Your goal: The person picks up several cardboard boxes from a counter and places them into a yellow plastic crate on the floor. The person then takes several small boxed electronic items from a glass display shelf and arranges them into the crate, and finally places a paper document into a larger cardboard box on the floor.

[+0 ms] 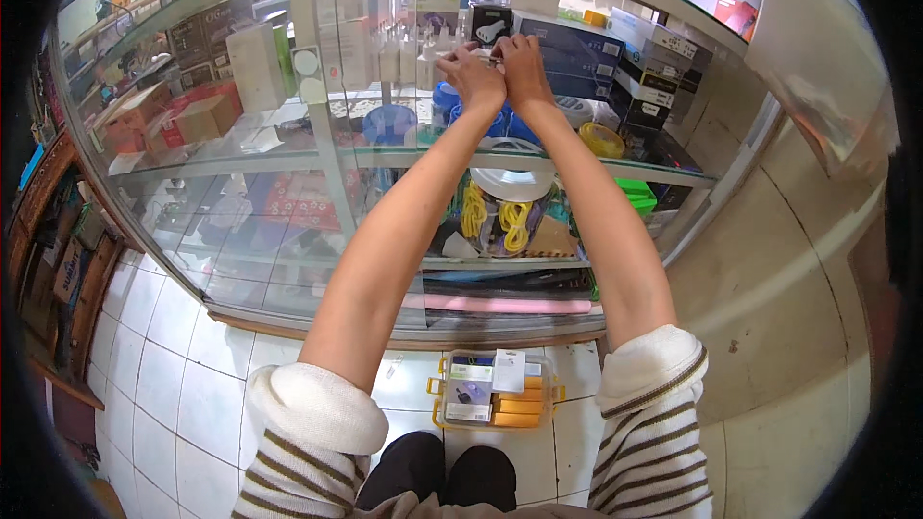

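Observation:
Both arms reach forward into a glass display cabinet (558, 161). My left hand (474, 79) and my right hand (525, 69) meet over its upper shelf, fingers bent inward. Between the fingertips is a small whitish thing, too small and covered to name. Just beyond stands a small black box (491, 23) with a white device pictured on it. Larger dark blue boxes (569, 56) are stacked beside my right hand. Below the wrists sit blue round containers (444, 96) and a yellow round container (602, 140).
On the lower shelf is a clear jar with a white lid (511, 183) and yellow cables (516, 223). A clear case with yellow latches (552, 413) lies on the tiled floor before my knees. Left stands a metal door frame (310, 77); a plastic bag (817, 58) hangs upper right.

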Action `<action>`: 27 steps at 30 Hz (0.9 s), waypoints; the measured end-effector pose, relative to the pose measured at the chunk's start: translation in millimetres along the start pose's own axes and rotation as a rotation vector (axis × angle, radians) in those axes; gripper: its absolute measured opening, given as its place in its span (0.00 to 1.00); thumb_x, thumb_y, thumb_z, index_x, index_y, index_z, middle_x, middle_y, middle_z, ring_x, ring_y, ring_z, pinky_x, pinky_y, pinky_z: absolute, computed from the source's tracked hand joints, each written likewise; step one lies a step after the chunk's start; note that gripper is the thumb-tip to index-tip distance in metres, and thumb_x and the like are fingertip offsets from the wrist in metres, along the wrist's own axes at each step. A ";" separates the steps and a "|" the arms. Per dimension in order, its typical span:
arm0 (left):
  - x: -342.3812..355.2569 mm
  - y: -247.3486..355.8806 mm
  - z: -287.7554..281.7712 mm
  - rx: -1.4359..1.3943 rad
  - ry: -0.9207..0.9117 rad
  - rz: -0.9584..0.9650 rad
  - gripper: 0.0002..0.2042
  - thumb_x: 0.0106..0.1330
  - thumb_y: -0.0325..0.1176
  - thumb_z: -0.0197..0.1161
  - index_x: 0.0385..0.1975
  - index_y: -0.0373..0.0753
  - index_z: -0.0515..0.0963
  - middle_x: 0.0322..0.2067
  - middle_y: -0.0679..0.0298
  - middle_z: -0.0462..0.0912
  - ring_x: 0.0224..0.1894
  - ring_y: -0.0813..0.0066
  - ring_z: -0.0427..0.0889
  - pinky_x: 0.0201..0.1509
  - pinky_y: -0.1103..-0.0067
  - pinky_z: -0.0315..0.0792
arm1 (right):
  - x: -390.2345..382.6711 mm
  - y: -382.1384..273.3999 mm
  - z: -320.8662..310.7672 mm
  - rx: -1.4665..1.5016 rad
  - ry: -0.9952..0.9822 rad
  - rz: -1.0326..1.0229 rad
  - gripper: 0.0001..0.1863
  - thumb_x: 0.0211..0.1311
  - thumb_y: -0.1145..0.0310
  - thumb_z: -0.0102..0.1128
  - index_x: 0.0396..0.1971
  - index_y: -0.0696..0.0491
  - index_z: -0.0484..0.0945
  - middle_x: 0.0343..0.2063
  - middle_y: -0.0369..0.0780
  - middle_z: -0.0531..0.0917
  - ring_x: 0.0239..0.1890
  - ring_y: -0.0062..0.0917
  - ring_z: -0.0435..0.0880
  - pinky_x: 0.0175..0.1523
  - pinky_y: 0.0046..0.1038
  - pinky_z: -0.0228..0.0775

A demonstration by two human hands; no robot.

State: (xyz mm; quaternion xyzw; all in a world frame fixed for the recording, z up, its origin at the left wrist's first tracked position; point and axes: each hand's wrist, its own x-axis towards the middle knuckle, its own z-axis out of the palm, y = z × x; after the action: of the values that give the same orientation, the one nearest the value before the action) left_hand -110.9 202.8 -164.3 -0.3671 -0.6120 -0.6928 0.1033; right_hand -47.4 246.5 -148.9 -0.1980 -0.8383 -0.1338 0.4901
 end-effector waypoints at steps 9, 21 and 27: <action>-103.6 70.7 -80.6 -0.211 -0.198 0.451 0.17 0.52 0.22 0.52 0.44 0.38 0.67 0.44 0.53 0.60 0.49 0.59 0.60 0.50 0.72 0.59 | -68.1 -44.4 -145.3 0.273 0.282 0.089 0.06 0.45 0.75 0.54 0.27 0.57 0.71 0.34 0.42 0.73 0.39 0.36 0.68 0.43 0.32 0.59; -363.3 -69.1 -114.6 -0.252 -1.089 -0.260 0.15 0.52 0.26 0.58 0.42 0.38 0.70 0.37 0.58 0.73 0.42 0.69 0.73 0.38 0.79 0.71 | -391.7 -53.8 -162.9 0.421 -0.460 0.978 0.13 0.47 0.72 0.60 0.33 0.60 0.72 0.27 0.43 0.77 0.31 0.27 0.77 0.36 0.25 0.68; -413.0 -119.0 -85.7 0.081 -1.234 -0.100 0.13 0.50 0.27 0.59 0.37 0.39 0.71 0.37 0.58 0.73 0.39 0.58 0.71 0.43 0.68 0.64 | -507.0 -7.2 -102.9 0.795 -0.493 1.192 0.11 0.46 0.71 0.62 0.30 0.58 0.73 0.24 0.37 0.78 0.27 0.16 0.75 0.32 0.19 0.68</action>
State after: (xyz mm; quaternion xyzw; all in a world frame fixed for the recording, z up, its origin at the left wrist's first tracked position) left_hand 78.7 24.4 -516.9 -0.6669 -0.6011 -0.3330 -0.2883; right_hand 252.0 95.3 -542.9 -0.4502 -0.6598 0.5144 0.3121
